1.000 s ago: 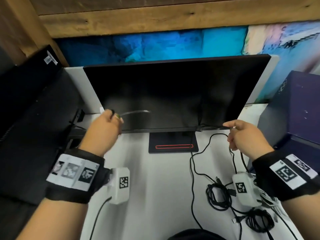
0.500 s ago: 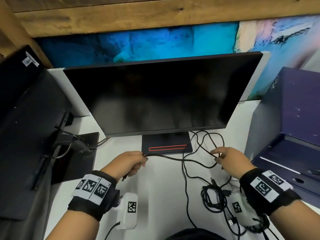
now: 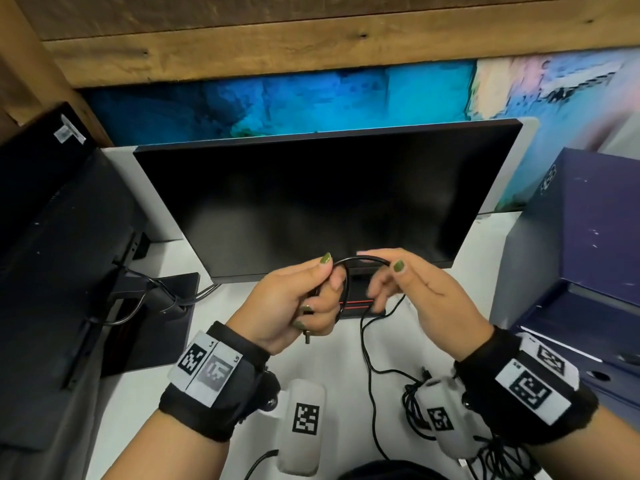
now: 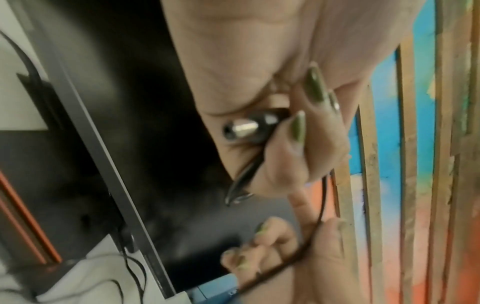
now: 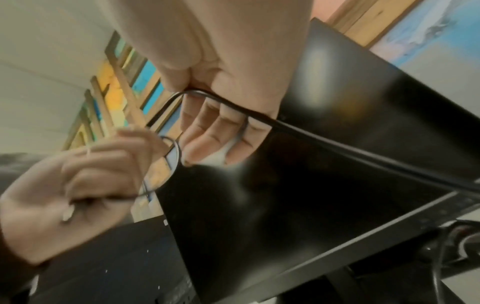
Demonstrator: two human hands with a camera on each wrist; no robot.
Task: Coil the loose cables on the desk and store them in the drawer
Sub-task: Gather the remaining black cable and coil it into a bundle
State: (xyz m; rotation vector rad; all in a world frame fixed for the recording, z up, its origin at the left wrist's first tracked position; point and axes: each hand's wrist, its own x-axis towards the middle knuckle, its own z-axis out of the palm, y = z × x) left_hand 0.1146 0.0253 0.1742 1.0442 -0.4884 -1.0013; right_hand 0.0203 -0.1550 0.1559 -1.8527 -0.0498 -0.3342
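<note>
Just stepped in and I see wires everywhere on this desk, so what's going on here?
A person is coiling a thin black cable in front of the dark computer monitor. Their left hand grips the end with the metal plug, while the right hand pinches the cable and bends it into a first loop. The rest of it trails down onto the white desk. More black cables lie bundled near the right wrist. No drawer is visible.

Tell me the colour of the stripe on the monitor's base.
Orange-red stripe on the black base, clearest in the head view.
</note>
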